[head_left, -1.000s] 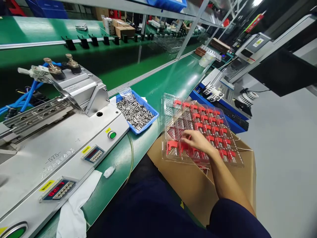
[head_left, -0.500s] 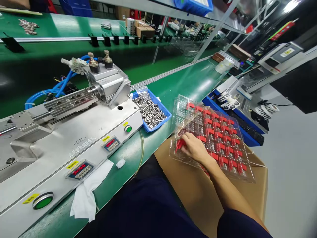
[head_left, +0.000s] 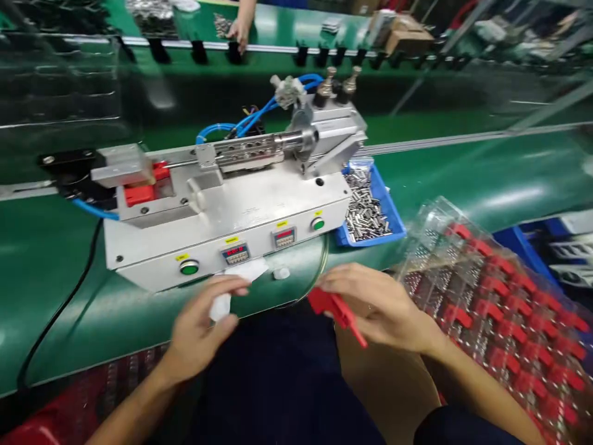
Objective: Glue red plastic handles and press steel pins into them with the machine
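Note:
My right hand (head_left: 380, 303) grips a red plastic part (head_left: 336, 309) with a thin projecting end, in front of the bench edge. To the left, my left hand (head_left: 199, 334) is raised with its thumb and fingers apart and nothing held. A white cloth (head_left: 248, 270) lies behind it, and a bit of white shows through the gap between the fingers. Beyond both hands stands a metal bench machine (head_left: 250, 210) with green buttons and red digital displays. Another red plastic part (head_left: 141, 193) sits under the block at its left end.
A blue bin (head_left: 393, 225) of small metal pins stands right of the machine. Clear trays (head_left: 430, 247) with rows of red parts lie at right, above a cardboard box (head_left: 384, 377). A black cable (head_left: 69, 303) crosses the bench at left. Across the line a co-worker's hand (head_left: 241, 31) shows.
My right hand has lifted a red part out of the clear tray and moved left with it. My left hand has come into view. The view has turned left, showing the whole machine.

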`<action>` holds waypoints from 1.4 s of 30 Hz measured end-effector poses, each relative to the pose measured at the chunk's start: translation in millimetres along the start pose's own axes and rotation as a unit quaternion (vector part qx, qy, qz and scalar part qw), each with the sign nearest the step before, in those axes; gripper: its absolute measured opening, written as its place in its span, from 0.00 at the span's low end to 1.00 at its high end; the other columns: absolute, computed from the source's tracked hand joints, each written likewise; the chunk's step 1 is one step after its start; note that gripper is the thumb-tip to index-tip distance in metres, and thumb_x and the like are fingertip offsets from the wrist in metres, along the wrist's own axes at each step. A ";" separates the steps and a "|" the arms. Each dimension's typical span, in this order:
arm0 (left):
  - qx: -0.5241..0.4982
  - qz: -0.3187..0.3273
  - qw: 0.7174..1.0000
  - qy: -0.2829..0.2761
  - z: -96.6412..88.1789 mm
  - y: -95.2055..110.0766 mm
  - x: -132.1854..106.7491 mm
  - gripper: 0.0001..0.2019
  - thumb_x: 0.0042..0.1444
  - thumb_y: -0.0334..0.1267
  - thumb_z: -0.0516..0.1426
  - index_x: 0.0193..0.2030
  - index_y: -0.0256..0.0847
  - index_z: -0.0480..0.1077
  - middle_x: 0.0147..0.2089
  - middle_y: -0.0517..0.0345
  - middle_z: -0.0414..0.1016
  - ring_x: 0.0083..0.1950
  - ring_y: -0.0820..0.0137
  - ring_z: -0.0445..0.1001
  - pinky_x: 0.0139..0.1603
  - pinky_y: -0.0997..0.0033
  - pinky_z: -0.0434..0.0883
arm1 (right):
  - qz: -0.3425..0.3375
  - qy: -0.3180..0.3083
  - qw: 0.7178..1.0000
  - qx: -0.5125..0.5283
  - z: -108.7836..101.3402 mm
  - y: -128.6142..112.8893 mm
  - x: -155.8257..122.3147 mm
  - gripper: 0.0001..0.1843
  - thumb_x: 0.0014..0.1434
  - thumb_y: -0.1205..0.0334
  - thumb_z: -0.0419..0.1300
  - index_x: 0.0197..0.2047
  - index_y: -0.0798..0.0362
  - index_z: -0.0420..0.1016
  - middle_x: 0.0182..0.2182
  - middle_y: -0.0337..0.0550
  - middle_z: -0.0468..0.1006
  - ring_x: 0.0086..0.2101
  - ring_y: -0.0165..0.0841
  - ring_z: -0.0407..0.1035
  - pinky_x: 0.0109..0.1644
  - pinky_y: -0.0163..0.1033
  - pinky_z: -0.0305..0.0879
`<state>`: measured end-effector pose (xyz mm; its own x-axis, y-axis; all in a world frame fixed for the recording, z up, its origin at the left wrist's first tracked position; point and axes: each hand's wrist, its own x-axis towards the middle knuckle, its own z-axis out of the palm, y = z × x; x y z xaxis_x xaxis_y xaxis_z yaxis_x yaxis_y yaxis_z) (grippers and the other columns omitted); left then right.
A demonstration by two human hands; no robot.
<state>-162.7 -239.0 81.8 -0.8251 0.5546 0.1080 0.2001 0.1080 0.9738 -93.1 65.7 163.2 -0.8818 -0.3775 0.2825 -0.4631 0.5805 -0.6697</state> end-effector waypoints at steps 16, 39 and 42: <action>-0.283 -0.241 0.896 0.244 33.3 -33.8 -31.1 0.18 0.55 0.50 0.71 0.41 0.38 0.79 0.31 0.59 0.75 0.27 0.75 0.65 0.27 0.76 0.64 | 0.088 -0.193 0.974 -0.075 79.1 98.2 34.6 0.17 0.67 0.64 0.60 0.58 0.49 0.73 0.52 0.53 0.79 0.49 0.47 0.78 0.52 0.52 0.79; -0.324 -0.171 0.916 0.165 36.5 -26.6 -12.3 0.15 0.62 0.46 0.68 0.44 0.39 0.73 0.37 0.56 0.80 0.29 0.73 0.75 0.35 0.72 0.74 | 0.220 -0.221 0.886 0.343 50.0 28.4 62.6 0.17 0.69 0.45 0.62 0.43 0.51 0.73 0.36 0.44 0.78 0.36 0.34 0.71 0.41 0.37 0.69; -0.325 -0.175 0.913 0.172 35.2 -27.5 -13.0 0.16 0.61 0.48 0.69 0.43 0.39 0.72 0.36 0.56 0.80 0.29 0.73 0.75 0.35 0.72 0.74 | 0.243 -0.218 0.879 0.348 52.7 30.1 67.0 0.21 0.66 0.41 0.65 0.37 0.51 0.72 0.29 0.39 0.72 0.30 0.31 0.65 0.36 0.36 0.65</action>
<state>-138.9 -220.1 46.6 -0.9179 0.2753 -0.2857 -0.3719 -0.3457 0.8615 -161.4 19.9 125.8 -0.7725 -0.5357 -0.3409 0.2589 0.2245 -0.9394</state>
